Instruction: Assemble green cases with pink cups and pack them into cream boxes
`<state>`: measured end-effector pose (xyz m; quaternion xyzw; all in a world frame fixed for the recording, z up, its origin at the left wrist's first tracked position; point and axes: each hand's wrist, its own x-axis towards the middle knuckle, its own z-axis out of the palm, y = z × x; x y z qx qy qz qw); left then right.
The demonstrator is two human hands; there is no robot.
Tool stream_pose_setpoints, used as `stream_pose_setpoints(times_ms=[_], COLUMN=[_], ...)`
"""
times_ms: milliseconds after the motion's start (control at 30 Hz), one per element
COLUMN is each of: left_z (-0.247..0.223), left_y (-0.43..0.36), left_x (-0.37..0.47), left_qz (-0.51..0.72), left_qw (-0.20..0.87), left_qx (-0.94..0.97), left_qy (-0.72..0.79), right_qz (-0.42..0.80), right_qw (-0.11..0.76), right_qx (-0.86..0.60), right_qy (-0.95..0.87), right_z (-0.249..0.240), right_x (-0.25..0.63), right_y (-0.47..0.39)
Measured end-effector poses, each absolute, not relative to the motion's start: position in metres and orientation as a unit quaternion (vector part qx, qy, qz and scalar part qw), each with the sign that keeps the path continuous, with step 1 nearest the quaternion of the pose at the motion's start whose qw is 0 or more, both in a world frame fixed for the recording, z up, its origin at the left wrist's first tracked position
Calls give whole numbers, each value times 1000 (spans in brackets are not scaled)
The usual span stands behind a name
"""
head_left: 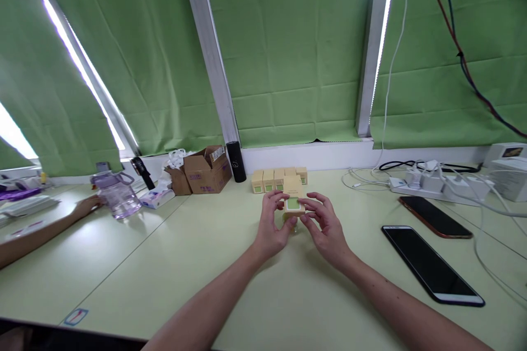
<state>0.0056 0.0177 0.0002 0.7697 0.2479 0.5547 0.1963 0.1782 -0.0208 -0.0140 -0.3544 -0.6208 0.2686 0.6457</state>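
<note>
Near the middle of the table, a small tan box [292, 188] with a green patch on its front is held between both hands. My left hand [273, 225] grips its left side, fingers on the edge and thumb below. On the right side, my right hand [325, 226] holds the same box with its fingertips and thumb. Something small and greenish shows beneath the box, too hidden to make out. Just behind stands a group of similar small tan boxes [268, 181], side by side.
Two phones [432, 263] and a white power strip [438, 189] with cables lie at the right. A black cylinder [236, 162], an open carton [208, 171] and a purple bottle [117, 194] stand to the left. Another person's arm [49, 230] rests at far left.
</note>
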Motion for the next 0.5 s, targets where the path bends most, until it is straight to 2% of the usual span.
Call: stream_pose_setpoints(times_ms=[300,500], left_z=[6,5], left_y=[14,18], left_x=[3,2], left_qz=[546,567], left_qw=[101,134], left_qx=[785,750], left_qy=[275,313], right_qz=[232,136], right_qw=[596,549], right_qx=[-352,-333], right_qy=[-683,-754], right_z=[-16,-13], right_x=[179,179], right_y=[-24,-31])
